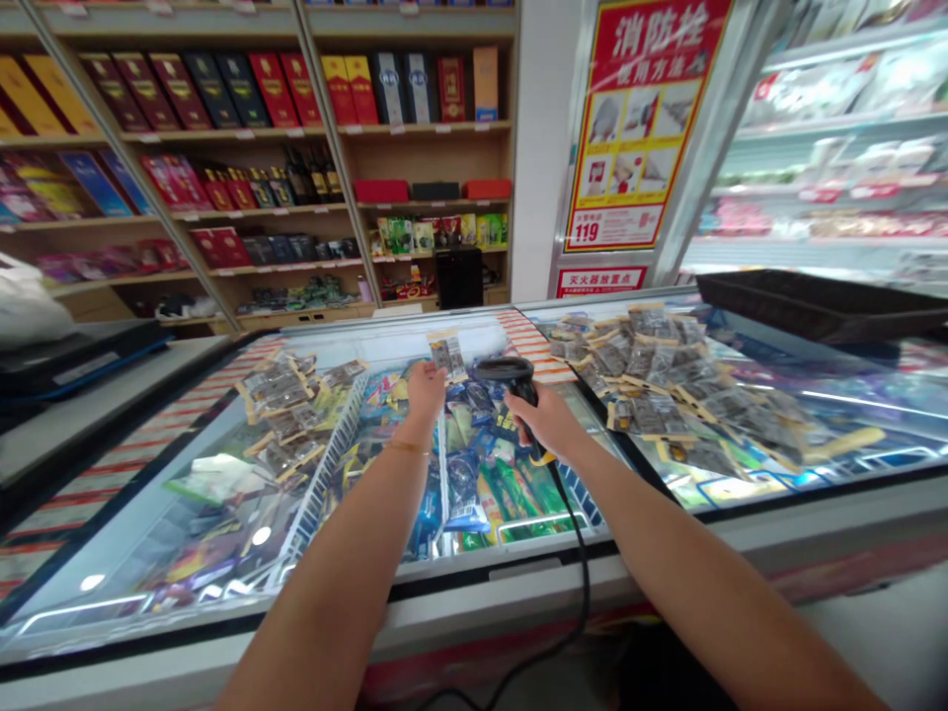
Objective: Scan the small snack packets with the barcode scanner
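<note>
Over the chest freezer's glass top, my left hand (428, 385) pinches a small clear snack packet (447, 355) with a tan edge. My right hand (546, 420) is wrapped round the handle of a black barcode scanner (511, 380), its head close to the right side of that packet. From the scanner's grip a black cable (582, 553) runs down past the freezer's front edge. A heap of similar packets (652, 355) lies on the glass at right. Another smaller group of packets (281, 395) lies at left.
Bagged frozen goods (511, 484) and a white wire divider (326, 484) show inside the freezer. A black tray (822, 301) sits at the back right. Boxed goods fill shelves (244, 133) behind; a red poster (644, 118) hangs beside them.
</note>
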`<state>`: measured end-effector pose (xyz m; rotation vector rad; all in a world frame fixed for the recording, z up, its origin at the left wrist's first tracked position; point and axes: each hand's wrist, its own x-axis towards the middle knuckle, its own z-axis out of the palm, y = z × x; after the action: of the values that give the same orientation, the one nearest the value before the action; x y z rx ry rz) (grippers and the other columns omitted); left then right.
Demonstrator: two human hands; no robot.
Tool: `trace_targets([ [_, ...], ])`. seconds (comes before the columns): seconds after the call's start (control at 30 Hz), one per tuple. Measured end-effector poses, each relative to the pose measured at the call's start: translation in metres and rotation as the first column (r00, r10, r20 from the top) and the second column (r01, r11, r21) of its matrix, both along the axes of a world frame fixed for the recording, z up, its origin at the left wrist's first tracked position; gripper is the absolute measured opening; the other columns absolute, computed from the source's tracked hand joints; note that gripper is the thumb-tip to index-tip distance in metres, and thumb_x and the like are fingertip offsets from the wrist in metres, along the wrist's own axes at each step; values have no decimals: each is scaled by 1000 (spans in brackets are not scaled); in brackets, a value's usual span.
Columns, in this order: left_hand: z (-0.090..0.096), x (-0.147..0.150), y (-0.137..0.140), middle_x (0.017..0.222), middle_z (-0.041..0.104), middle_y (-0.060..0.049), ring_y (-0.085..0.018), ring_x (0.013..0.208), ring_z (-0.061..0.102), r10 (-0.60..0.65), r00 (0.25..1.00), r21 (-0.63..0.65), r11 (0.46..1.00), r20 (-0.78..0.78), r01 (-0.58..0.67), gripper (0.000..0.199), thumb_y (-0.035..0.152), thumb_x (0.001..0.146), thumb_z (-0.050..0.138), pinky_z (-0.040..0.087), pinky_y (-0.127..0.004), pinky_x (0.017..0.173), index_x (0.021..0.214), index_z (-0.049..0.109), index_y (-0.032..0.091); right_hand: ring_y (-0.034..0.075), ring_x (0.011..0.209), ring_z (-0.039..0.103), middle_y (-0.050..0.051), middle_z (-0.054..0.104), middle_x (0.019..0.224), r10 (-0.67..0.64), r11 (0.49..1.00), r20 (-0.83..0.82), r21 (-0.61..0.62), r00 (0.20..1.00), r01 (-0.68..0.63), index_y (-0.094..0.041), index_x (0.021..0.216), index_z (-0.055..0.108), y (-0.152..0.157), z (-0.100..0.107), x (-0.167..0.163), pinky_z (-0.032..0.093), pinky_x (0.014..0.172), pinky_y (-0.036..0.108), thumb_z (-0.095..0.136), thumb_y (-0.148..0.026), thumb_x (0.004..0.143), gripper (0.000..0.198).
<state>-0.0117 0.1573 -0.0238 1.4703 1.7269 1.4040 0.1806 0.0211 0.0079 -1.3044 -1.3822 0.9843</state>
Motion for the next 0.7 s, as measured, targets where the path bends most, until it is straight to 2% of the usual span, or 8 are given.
trace_targets([
  [0.1,4,18,2,95,75,-11,-23,92,71,20,996,-44,999,-82,-24,15,23,82,65,51,-32,83,93,67,14,11,36,54,-6,56,60,-99,995,-87,9,991,100,-21,86,51,3,11,10,42,38,23,65,-38,80,22],
  [0.2,9,53,6,94,75,-11,-23,85,71,-35,998,-119,992,-50,29,27,27,80,69,52,-32,75,103,67,14,11,36,53,-5,56,60,-246,967,-173,19,954,253,-22,84,50,7,20,28,43,38,24,64,-38,80,21],
  [0.3,18,100,13,91,74,-11,-23,78,71,-84,996,-180,980,23,87,44,30,77,74,51,-30,68,117,63,15,13,37,54,-3,56,60,-393,913,-189,40,900,407,-23,83,49,14,24,53,44,39,25,63,-38,81,20],
  [0.37,24,134,19,91,74,-10,-22,77,70,-153,987,-182,970,55,161,46,30,77,75,51,-29,66,119,62,15,15,38,56,-1,58,62,-499,857,-168,46,850,513,-23,83,50,19,23,72,45,39,27,63,-39,82,21],
  [0.43,27,165,26,94,74,-10,-22,80,71,-224,972,-162,959,66,232,44,29,78,74,51,-29,69,118,63,15,16,40,58,2,61,66,-580,806,-154,37,800,591,-23,84,51,24,19,91,45,39,28,63,-41,82,22],
  [0.53,25,201,36,105,74,-12,-22,91,71,-297,954,-123,946,46,301,38,28,79,73,52,-30,78,114,65,14,18,42,61,4,64,69,-645,758,-137,14,752,653,-22,86,53,31,11,108,48,42,30,62,-44,83,24],
  [0.63,19,217,41,110,74,-12,-23,101,70,-344,939,-81,936,-22,342,30,22,81,69,51,-31,88,111,67,14,19,43,62,5,64,67,-685,727,-86,-2,724,687,-21,88,55,35,6,112,47,42,30,61,-43,83,23],
  [0.7,16,215,42,111,74,-11,-23,104,69,-361,929,-54,932,-79,358,26,19,83,66,50,-32,92,109,67,15,20,43,62,5,64,64,-685,728,-53,-4,727,686,-20,87,56,36,4,111,47,43,31,60,-42,83,22],
])
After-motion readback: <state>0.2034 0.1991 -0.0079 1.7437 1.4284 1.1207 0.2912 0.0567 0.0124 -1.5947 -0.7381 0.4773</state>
